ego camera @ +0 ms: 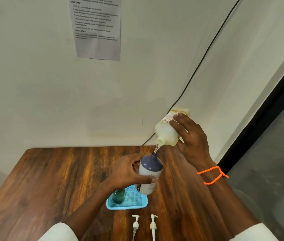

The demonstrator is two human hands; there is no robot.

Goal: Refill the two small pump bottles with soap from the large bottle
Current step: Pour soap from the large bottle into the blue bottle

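A printed sheet is stuck to the pale wall. A black cable runs slantwise down the wall to the wooden tabletop. An orange bead bracelet circles one wrist.

Wall sheet reads "TASK GOAL", "INITIAL STATE".

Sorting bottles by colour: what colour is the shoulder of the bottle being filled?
Dark blue-purple shoulder, white body below; head view.
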